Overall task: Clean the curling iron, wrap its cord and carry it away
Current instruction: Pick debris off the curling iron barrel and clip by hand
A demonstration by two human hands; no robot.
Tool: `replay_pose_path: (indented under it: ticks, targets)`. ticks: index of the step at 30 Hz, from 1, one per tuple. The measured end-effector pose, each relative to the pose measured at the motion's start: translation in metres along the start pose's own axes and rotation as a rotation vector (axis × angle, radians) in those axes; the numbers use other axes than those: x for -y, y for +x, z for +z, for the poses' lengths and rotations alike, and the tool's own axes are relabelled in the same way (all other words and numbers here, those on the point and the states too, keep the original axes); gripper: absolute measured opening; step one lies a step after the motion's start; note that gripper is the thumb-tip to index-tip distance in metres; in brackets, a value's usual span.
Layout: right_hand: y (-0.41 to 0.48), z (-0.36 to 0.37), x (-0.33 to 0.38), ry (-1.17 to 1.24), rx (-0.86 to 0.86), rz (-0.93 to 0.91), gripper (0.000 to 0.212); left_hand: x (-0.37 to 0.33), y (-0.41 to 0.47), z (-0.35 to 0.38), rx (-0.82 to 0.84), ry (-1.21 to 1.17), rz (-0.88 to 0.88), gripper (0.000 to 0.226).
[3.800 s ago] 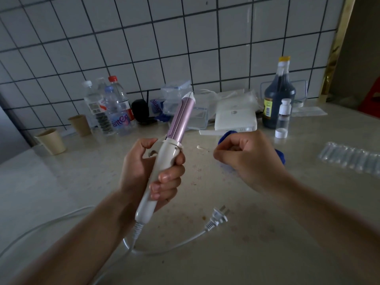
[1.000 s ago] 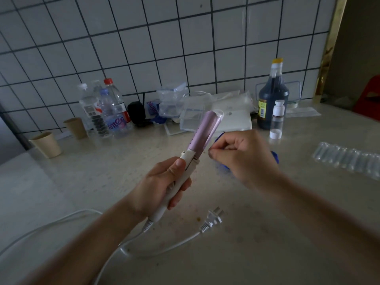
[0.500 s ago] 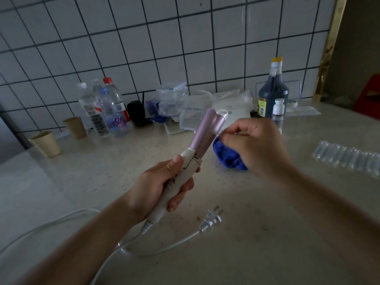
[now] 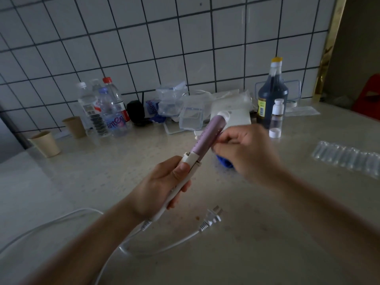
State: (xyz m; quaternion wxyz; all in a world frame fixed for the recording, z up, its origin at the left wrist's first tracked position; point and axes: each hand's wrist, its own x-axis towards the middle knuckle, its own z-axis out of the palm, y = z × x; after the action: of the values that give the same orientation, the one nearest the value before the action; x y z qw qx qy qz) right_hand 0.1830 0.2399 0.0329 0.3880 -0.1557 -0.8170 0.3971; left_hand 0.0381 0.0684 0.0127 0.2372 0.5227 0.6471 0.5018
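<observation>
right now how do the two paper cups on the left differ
The near cup stands closer to the person and further left, out in the open; the far cup stands back by the tiled wall, beside the water bottles. The near cup looks paler and larger, the far cup browner and darker. Both are upright, open-topped and tapered.

Curling iron point(image 4: 206, 136): matt pink barrel, white plastic handle. Table point(image 4: 267, 233): speckled polished stone. Wall tiles point(image 4: 164, 38) glossy. Cups point(image 4: 45, 144) paper.
</observation>
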Motion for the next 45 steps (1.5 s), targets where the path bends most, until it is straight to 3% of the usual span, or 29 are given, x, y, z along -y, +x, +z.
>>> replay_pose_path:
  ticks: [2,7,13,17,22,28,32,37,42,45]
  targets:
    - [-0.005,0.006,0.002,0.016,0.050,0.016,0.020,0.001,0.001,-0.001,-0.004,-0.001,-0.005,0.044]
    - [0.011,-0.015,0.001,0.107,-0.076,-0.029,0.020,-0.001,0.002,-0.002,-0.001,-0.039,0.010,0.051]
    - [0.002,0.001,-0.001,0.174,0.034,0.025,0.022,-0.005,0.001,-0.004,-0.019,-0.101,-0.019,0.056]
    - [0.013,-0.018,-0.001,0.394,-0.073,0.064,0.018,-0.007,0.000,-0.003,0.009,-0.085,-0.028,0.057]
    - [-0.001,0.003,0.000,0.282,0.088,0.060,0.021,-0.009,-0.001,-0.003,-0.007,-0.099,-0.016,0.059]
    - [0.017,-0.019,-0.004,0.523,-0.049,0.136,0.006,-0.010,-0.002,-0.004,0.013,-0.110,-0.028,0.059]
    - [0.001,-0.002,0.000,0.403,0.071,0.076,0.018,-0.011,-0.003,-0.003,0.008,-0.155,-0.036,0.061]
    - [0.018,-0.019,-0.008,0.564,-0.048,0.143,0.015,-0.011,-0.002,-0.004,0.026,-0.185,-0.049,0.062]
    - [0.000,0.001,-0.003,0.458,0.088,0.064,0.016,-0.008,-0.002,-0.007,0.042,-0.289,-0.089,0.061]
    - [0.011,-0.011,-0.008,0.546,0.015,0.136,0.013,-0.007,-0.001,-0.009,0.084,-0.341,-0.106,0.064]
